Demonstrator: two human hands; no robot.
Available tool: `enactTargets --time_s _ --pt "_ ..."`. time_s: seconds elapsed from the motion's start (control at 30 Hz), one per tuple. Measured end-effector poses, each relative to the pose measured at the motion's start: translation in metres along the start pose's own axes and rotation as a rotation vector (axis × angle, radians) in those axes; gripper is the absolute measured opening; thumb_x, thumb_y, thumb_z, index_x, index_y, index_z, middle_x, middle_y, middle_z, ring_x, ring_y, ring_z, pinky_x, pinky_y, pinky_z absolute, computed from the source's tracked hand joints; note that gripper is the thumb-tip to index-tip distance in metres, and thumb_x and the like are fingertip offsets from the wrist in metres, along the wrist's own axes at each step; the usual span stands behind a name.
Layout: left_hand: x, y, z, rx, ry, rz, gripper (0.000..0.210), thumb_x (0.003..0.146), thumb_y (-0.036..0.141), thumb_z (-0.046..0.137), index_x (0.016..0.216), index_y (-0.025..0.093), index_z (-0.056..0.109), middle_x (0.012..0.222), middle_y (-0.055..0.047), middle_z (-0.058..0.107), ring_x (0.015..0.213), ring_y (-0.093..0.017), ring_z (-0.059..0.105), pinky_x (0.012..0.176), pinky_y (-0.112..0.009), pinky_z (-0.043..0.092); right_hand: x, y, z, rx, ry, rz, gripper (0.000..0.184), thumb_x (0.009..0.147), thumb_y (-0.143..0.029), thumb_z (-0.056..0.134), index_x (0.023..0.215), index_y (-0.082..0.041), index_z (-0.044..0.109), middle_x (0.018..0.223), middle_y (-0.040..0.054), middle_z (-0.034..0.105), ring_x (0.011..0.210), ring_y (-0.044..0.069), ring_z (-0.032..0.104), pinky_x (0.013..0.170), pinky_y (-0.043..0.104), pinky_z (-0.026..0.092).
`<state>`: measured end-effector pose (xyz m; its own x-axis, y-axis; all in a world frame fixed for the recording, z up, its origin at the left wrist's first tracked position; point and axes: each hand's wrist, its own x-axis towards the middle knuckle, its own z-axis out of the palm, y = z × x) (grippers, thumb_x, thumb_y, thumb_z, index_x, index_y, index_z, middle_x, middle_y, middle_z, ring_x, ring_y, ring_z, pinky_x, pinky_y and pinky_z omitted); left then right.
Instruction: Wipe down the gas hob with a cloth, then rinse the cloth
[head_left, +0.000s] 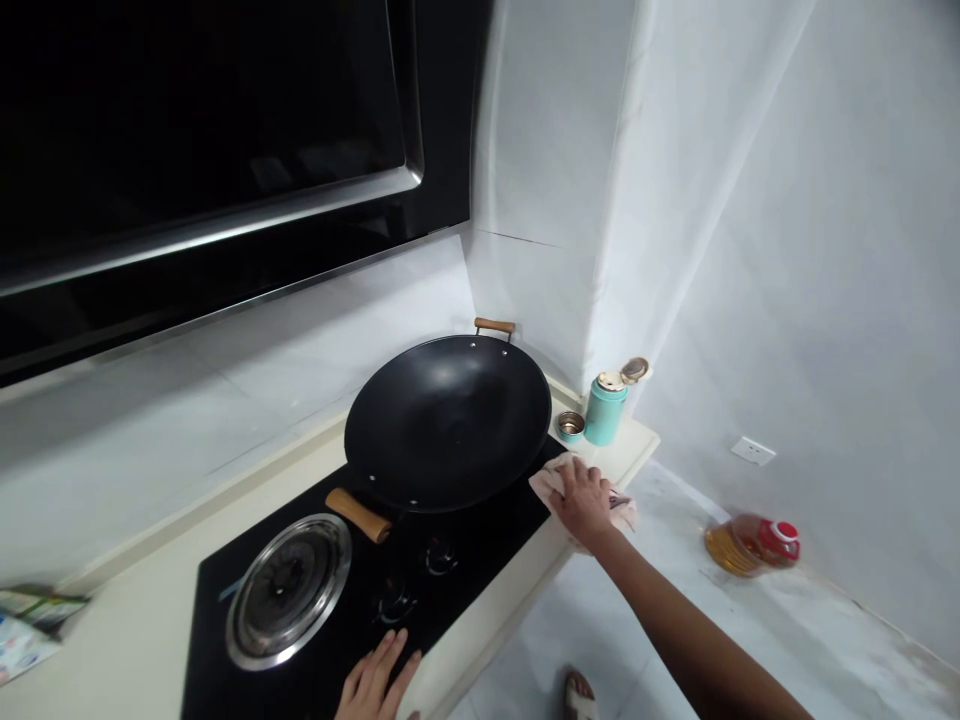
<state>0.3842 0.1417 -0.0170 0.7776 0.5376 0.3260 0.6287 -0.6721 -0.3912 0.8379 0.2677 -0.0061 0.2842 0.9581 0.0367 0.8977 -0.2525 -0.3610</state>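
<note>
My right hand is closed on a pale pink cloth, pressing it on the counter at the right edge of the black gas stove. Part of the cloth is hidden beneath my fingers. Fingers stretched out, my left hand rests at the stove's front edge, below two control knobs. A black wok with wooden handles sits on the right burner. The left burner is uncovered, with a shiny metal ring around it.
Behind my right hand stand a turquoise canister with its lid flipped up and a small round tin. An oil jug with a red cap is on the floor. A black range hood overhangs the stove. Packets lie at far left.
</note>
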Motion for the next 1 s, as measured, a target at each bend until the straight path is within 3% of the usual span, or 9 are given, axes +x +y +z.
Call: enactTargets --time_s 0.13,0.23,0.3,0.4,0.5,0.6,0.73,0.83,1.0 --pt "-0.009 0.003 0.006 -0.059 -0.050 -0.043 0.059 0.091 0.036 0.059 0.150 0.031 0.056 0.150 -0.007 0.064 0.136 -0.026 0.058 0.107 -0.036 0.044 -0.004 -0.036 0.007 -0.013 -0.059 -0.138 0.042 0.097 -0.034 0.056 0.135 -0.019 0.062 0.157 0.0196 0.046 0.126 0.041 0.044 0.105 0.057 0.031" --pt "-0.015 0.004 0.011 -0.050 -0.075 -0.054 0.060 0.091 0.037 0.059 0.150 0.032 0.055 0.152 -0.007 0.062 0.137 -0.026 0.057 0.108 -0.037 0.043 -0.007 -0.067 0.009 0.018 -0.110 -0.258 0.050 0.094 -0.034 0.059 0.141 -0.017 0.059 0.156 0.0214 0.047 0.131 0.042 0.042 0.108 0.058 0.030" --pt "-0.016 0.004 0.013 -0.036 -0.078 -0.060 0.059 0.090 0.036 0.059 0.149 0.032 0.056 0.152 -0.007 0.062 0.137 -0.026 0.057 0.108 -0.038 0.043 -0.015 -0.090 0.012 0.044 -0.143 -0.367 0.056 0.091 -0.033 0.062 0.145 -0.018 0.057 0.153 0.0195 0.052 0.137 0.041 0.039 0.113 0.057 0.028" --pt "-0.013 0.005 0.010 -0.035 -0.056 -0.051 0.056 0.091 0.034 0.058 0.147 0.031 0.059 0.151 -0.008 0.063 0.137 -0.027 0.056 0.108 -0.039 0.043 -0.041 -0.116 0.016 0.089 -0.198 -0.539 0.048 0.089 -0.031 0.062 0.136 -0.022 0.062 0.152 0.0135 0.053 0.139 0.038 0.038 0.116 0.055 0.028" --pt "-0.008 0.008 0.004 -0.050 -0.058 -0.049 0.053 0.092 0.035 0.058 0.144 0.029 0.061 0.151 -0.009 0.062 0.138 -0.026 0.055 0.109 -0.039 0.042 -0.077 -0.117 0.017 0.131 -0.264 -0.687 0.041 0.091 -0.029 0.060 0.131 -0.022 0.063 0.159 0.0112 0.047 0.136 0.035 0.040 0.117 0.055 0.030" --pt "-0.006 0.013 -0.001 -0.086 -0.084 -0.081 0.053 0.093 0.036 0.058 0.146 0.029 0.060 0.154 -0.009 0.060 0.141 -0.027 0.052 0.111 -0.040 0.041 -0.104 -0.095 0.017 0.187 -0.348 -0.762 0.042 0.090 -0.027 0.059 0.132 -0.026 0.063 0.160 0.0053 0.048 0.136 0.033 0.041 0.117 0.052 0.029" --pt "-0.007 0.019 -0.004 -0.138 -0.127 -0.139 0.052 0.095 0.031 0.057 0.147 0.027 0.058 0.157 -0.009 0.056 0.146 -0.027 0.047 0.115 -0.041 0.039 -0.093 -0.057 0.013 0.246 -0.412 -0.682 0.040 0.084 -0.021 0.060 0.122 -0.031 0.070 0.151 -0.0013 0.058 0.129 0.028 0.047 0.111 0.045 0.033" --pt "-0.007 0.021 -0.007 -0.167 -0.148 -0.138 0.051 0.095 0.031 0.058 0.146 0.025 0.060 0.158 -0.010 0.055 0.147 -0.027 0.046 0.116 -0.042 0.038 -0.049 -0.037 0.006 0.167 -0.276 -0.509 0.042 0.087 -0.024 0.058 0.127 -0.030 0.070 0.142 0.0039 0.064 0.127 0.031 0.046 0.108 0.045 0.032" --pt "-0.002 0.022 -0.015 -0.192 -0.172 -0.167 0.052 0.094 0.030 0.060 0.146 0.025 0.059 0.155 -0.011 0.056 0.147 -0.029 0.045 0.116 -0.043 0.038 0.027 -0.024 -0.006 -0.096 -0.058 -0.204 0.044 0.099 -0.033 0.050 0.138 -0.022 0.065 0.146 0.0155 0.059 0.126 0.037 0.043 0.100 0.051 0.034"
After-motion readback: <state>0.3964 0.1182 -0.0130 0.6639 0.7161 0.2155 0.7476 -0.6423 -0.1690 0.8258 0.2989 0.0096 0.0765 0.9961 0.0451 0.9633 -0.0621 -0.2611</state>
